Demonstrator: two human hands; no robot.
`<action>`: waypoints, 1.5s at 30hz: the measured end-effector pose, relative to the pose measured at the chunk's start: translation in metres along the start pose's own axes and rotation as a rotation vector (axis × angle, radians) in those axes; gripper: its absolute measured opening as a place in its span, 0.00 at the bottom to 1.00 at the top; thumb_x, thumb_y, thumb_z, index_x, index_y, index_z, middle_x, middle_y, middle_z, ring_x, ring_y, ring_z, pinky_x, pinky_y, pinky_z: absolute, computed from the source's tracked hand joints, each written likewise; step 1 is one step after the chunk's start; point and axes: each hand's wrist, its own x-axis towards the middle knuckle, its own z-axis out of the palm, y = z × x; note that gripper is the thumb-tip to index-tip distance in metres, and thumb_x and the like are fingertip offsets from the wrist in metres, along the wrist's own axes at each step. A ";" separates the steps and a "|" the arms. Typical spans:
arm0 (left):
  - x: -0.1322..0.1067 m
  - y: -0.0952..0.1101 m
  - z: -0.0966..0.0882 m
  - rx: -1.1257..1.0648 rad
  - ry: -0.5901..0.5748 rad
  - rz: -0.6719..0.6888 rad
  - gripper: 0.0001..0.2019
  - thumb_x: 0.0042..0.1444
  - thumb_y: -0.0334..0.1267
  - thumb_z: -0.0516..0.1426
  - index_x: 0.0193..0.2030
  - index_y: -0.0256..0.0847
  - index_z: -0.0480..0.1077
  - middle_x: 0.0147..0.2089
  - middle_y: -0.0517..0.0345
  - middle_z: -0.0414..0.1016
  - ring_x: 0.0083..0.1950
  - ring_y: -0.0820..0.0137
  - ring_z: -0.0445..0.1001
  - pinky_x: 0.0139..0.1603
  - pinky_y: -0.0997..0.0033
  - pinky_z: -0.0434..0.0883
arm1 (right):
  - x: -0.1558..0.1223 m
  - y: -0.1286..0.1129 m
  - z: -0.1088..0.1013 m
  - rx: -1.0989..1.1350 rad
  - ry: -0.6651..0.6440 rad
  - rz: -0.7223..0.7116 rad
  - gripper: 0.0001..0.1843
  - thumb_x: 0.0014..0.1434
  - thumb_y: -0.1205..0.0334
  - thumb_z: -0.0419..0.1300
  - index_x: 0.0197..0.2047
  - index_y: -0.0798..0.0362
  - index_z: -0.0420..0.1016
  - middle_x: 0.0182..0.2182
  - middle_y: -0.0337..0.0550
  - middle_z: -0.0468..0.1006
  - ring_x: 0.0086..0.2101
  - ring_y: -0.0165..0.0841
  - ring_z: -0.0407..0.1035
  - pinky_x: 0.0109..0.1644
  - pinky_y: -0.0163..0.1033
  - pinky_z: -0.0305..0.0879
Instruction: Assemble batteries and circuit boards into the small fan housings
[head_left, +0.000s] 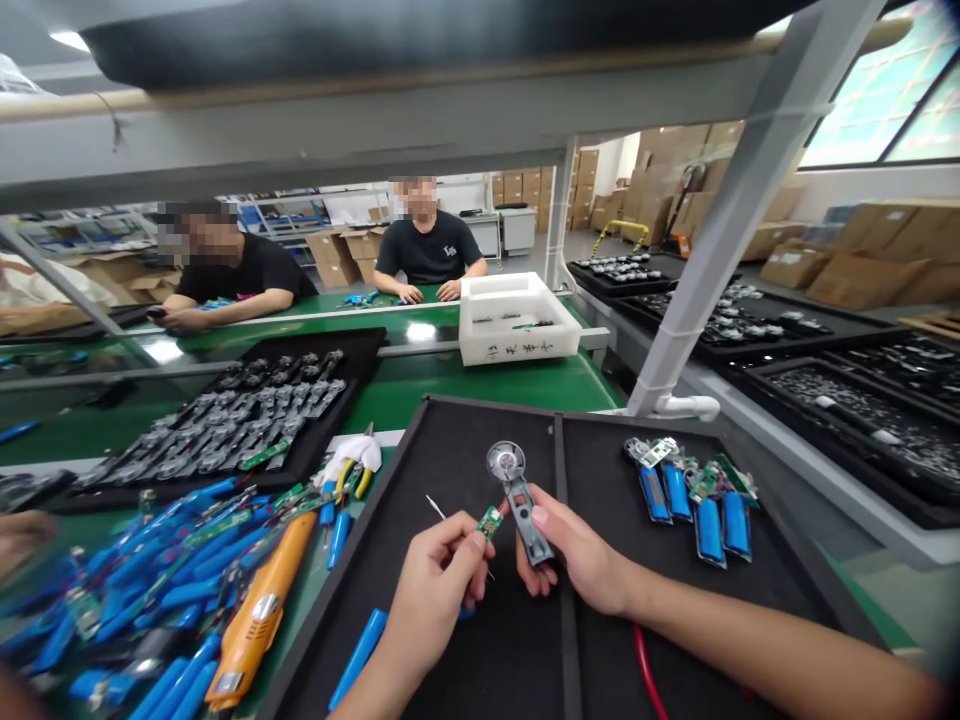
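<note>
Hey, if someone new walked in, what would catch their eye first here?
The two hands over the black tray come first: the right hand grips a dark plastic bracket with a round speaker, and the left hand pinches a small green circuit board. Left of the tray lies a heap of blue battery cells beside an orange electric screwdriver. Ahead, a white foam crate stands on the green bench.

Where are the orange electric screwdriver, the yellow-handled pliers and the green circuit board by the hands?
Orange electric screwdriver (259, 610): head view, on its body.
Yellow-handled pliers (363, 483): head view, on a handle.
Green circuit board (490, 521): head view, on its face.
</note>
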 end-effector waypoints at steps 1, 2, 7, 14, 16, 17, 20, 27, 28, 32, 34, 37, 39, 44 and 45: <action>0.000 0.000 0.000 -0.002 -0.002 -0.003 0.19 0.65 0.51 0.55 0.31 0.37 0.70 0.19 0.63 0.66 0.21 0.77 0.62 0.23 0.78 0.61 | 0.000 0.000 0.000 -0.007 0.001 0.010 0.24 0.75 0.44 0.41 0.56 0.55 0.63 0.21 0.36 0.72 0.20 0.28 0.60 0.26 0.33 0.58; 0.000 0.000 0.000 -0.007 -0.003 -0.006 0.19 0.65 0.51 0.56 0.31 0.37 0.70 0.19 0.63 0.65 0.21 0.77 0.62 0.23 0.78 0.61 | -0.001 0.000 0.000 -0.018 0.004 0.021 0.24 0.75 0.44 0.41 0.56 0.55 0.63 0.21 0.35 0.72 0.20 0.28 0.60 0.26 0.32 0.58; -0.001 0.001 0.000 -0.020 0.001 -0.017 0.18 0.65 0.50 0.56 0.31 0.38 0.70 0.19 0.63 0.65 0.21 0.76 0.63 0.24 0.78 0.61 | -0.002 -0.002 0.001 -0.070 0.028 0.062 0.24 0.75 0.41 0.42 0.53 0.54 0.63 0.21 0.33 0.69 0.20 0.27 0.59 0.25 0.32 0.56; -0.002 0.002 0.000 -0.026 -0.006 -0.015 0.18 0.65 0.50 0.55 0.32 0.38 0.69 0.18 0.64 0.64 0.21 0.76 0.61 0.23 0.78 0.60 | -0.003 -0.002 0.002 -0.093 0.034 0.075 0.25 0.74 0.40 0.42 0.53 0.54 0.63 0.21 0.33 0.68 0.20 0.28 0.59 0.26 0.33 0.56; -0.002 0.002 0.000 -0.026 -0.004 -0.016 0.18 0.65 0.50 0.55 0.32 0.37 0.69 0.18 0.64 0.64 0.21 0.76 0.61 0.23 0.77 0.60 | -0.004 -0.002 0.002 -0.092 0.030 0.078 0.25 0.74 0.41 0.42 0.54 0.54 0.63 0.21 0.33 0.68 0.21 0.28 0.59 0.27 0.33 0.56; -0.002 0.002 0.000 -0.025 -0.001 -0.017 0.18 0.65 0.50 0.55 0.32 0.37 0.69 0.18 0.64 0.64 0.20 0.76 0.61 0.23 0.77 0.60 | -0.004 -0.003 0.002 -0.092 0.026 0.077 0.25 0.75 0.41 0.42 0.55 0.54 0.62 0.21 0.33 0.68 0.21 0.28 0.59 0.27 0.33 0.56; -0.002 0.002 0.000 -0.023 0.003 -0.022 0.18 0.65 0.50 0.55 0.32 0.37 0.70 0.18 0.64 0.64 0.20 0.77 0.60 0.23 0.77 0.60 | -0.004 -0.003 0.002 -0.096 0.019 0.075 0.25 0.75 0.42 0.42 0.55 0.54 0.62 0.21 0.33 0.68 0.21 0.28 0.58 0.27 0.34 0.56; -0.002 0.003 0.001 -0.027 0.002 -0.024 0.18 0.65 0.50 0.55 0.32 0.37 0.70 0.18 0.64 0.64 0.20 0.77 0.60 0.23 0.78 0.60 | -0.003 -0.003 0.003 -0.094 0.019 0.065 0.26 0.74 0.40 0.43 0.53 0.54 0.63 0.21 0.33 0.68 0.21 0.28 0.59 0.27 0.34 0.56; -0.002 0.003 0.001 -0.028 0.001 -0.025 0.18 0.65 0.50 0.55 0.32 0.37 0.70 0.18 0.64 0.64 0.20 0.77 0.60 0.23 0.78 0.60 | -0.003 -0.003 0.003 -0.094 0.019 0.064 0.25 0.74 0.40 0.43 0.53 0.54 0.63 0.22 0.34 0.69 0.21 0.28 0.59 0.27 0.33 0.56; -0.002 0.003 0.001 -0.026 0.001 -0.022 0.18 0.65 0.50 0.56 0.32 0.37 0.70 0.18 0.63 0.65 0.20 0.77 0.61 0.23 0.78 0.60 | -0.003 -0.004 0.003 -0.101 0.017 0.066 0.25 0.74 0.40 0.42 0.52 0.54 0.64 0.21 0.33 0.68 0.21 0.28 0.59 0.27 0.33 0.56; -0.003 0.003 0.001 -0.028 0.002 -0.021 0.18 0.65 0.50 0.56 0.32 0.37 0.71 0.18 0.63 0.65 0.21 0.77 0.61 0.23 0.78 0.60 | -0.003 -0.003 0.003 -0.104 0.017 0.070 0.25 0.74 0.40 0.42 0.52 0.54 0.64 0.21 0.33 0.68 0.21 0.28 0.59 0.27 0.34 0.57; -0.002 0.002 0.000 -0.032 0.001 -0.020 0.18 0.65 0.51 0.56 0.32 0.37 0.71 0.18 0.63 0.65 0.21 0.76 0.61 0.23 0.78 0.60 | -0.004 -0.003 0.002 -0.104 0.020 0.079 0.25 0.74 0.40 0.43 0.53 0.53 0.64 0.21 0.33 0.69 0.21 0.28 0.59 0.27 0.34 0.57; -0.002 0.002 0.000 -0.035 0.000 -0.018 0.18 0.64 0.51 0.56 0.32 0.37 0.71 0.18 0.63 0.65 0.21 0.76 0.61 0.23 0.78 0.60 | -0.004 -0.002 0.002 -0.105 0.019 0.080 0.25 0.74 0.40 0.43 0.52 0.53 0.64 0.21 0.33 0.69 0.21 0.28 0.59 0.27 0.34 0.57; -0.002 0.003 0.001 -0.035 -0.001 -0.021 0.18 0.65 0.51 0.56 0.32 0.37 0.71 0.18 0.63 0.65 0.21 0.77 0.61 0.23 0.78 0.59 | -0.003 -0.002 0.001 -0.108 0.011 0.074 0.24 0.74 0.41 0.42 0.52 0.53 0.64 0.22 0.33 0.69 0.21 0.28 0.59 0.27 0.34 0.57; -0.003 0.003 0.001 -0.035 -0.002 -0.021 0.18 0.65 0.51 0.56 0.32 0.37 0.71 0.18 0.63 0.65 0.21 0.77 0.61 0.23 0.78 0.59 | -0.003 -0.003 0.001 -0.107 0.011 0.072 0.24 0.74 0.41 0.42 0.51 0.53 0.63 0.22 0.33 0.69 0.21 0.28 0.59 0.27 0.34 0.57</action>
